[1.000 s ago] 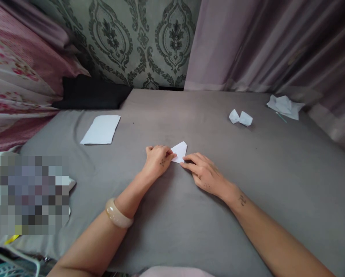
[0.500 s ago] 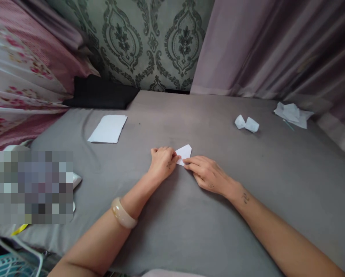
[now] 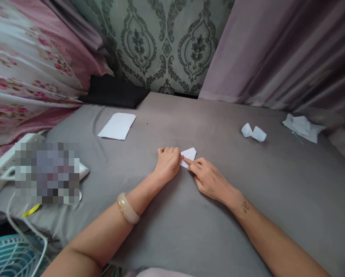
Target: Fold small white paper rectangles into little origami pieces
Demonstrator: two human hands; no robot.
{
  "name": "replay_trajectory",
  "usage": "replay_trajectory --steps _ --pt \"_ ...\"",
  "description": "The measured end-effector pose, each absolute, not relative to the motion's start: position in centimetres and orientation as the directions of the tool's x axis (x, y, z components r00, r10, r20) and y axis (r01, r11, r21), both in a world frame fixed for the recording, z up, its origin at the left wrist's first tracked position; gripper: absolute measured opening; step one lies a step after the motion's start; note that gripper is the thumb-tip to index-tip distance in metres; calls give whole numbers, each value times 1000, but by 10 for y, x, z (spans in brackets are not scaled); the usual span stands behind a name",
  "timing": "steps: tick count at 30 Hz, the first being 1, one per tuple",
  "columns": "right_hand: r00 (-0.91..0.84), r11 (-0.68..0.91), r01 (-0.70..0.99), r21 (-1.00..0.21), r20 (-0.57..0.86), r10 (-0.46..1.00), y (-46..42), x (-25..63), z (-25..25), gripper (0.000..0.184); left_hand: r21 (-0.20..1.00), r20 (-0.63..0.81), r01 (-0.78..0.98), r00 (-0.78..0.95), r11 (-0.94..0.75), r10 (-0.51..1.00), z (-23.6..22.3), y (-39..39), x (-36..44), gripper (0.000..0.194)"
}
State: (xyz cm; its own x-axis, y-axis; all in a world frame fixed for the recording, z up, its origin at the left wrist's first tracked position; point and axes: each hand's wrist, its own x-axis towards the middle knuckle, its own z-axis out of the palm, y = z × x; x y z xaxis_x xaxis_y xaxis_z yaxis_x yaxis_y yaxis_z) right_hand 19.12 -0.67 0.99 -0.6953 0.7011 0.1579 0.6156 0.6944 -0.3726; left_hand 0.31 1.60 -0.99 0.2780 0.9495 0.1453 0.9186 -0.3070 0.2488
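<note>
A small folded piece of white paper (image 3: 189, 154) lies on the grey sheet (image 3: 189, 231) in the middle of the view. My left hand (image 3: 168, 166) rests on its left end, fingers curled and thumb pressed onto the paper. My right hand (image 3: 207, 177) comes in from the right, its forefinger stretched out and pressing the paper's near edge while the other fingers are curled. Most of the paper is hidden under the two hands; only a pointed white flap shows beyond them.
A flat white sheet (image 3: 117, 125) lies far left, two small folded paper pieces (image 3: 253, 132) far right, and crumpled paper (image 3: 302, 126) by the curtain. A black cushion (image 3: 114, 91) sits at the wall. A white power strip (image 3: 5, 166) and fan grille (image 3: 7, 257) are at the left edge.
The camera has swung left and down a little. My right forefinger has slid closer to my left thumb along the paper's near edge, and less of the paper shows.
</note>
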Motion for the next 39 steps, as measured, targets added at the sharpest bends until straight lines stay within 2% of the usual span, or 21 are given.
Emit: replay_trajectory --steps 5,9,13,17,26,32,36,39 --pt "-681 677 619 -398 157 716 -7 191 10 47 202 192 931 266 -303 945 6 4 6 27" --pt "-677 671 613 -418 160 718 -6 191 8 41 159 252 872 418 -464 873 15 -34 17 32" --pt "-688 687 595 -418 178 704 -4 193 4 47 176 224 856 447 -487 866 4 -64 27 64" --pt "-691 698 601 -390 187 699 -4 194 1 49 183 196 853 456 -489 868 -8 -68 28 73" --pt "-686 696 615 -371 185 704 -4 193 -1 55 196 182 852 455 -486 872 -4 -65 24 72" --pt "-685 687 620 -379 166 709 -6 192 3 55 179 164 912 342 -369 925 -4 -58 9 70" --pt "-668 671 638 -377 162 726 -8 190 5 57 178 177 920 318 -348 931 0 -50 -6 57" --pt "-671 674 642 -366 158 725 -9 187 6 55 225 195 916 291 -331 937 5 -40 -13 42"
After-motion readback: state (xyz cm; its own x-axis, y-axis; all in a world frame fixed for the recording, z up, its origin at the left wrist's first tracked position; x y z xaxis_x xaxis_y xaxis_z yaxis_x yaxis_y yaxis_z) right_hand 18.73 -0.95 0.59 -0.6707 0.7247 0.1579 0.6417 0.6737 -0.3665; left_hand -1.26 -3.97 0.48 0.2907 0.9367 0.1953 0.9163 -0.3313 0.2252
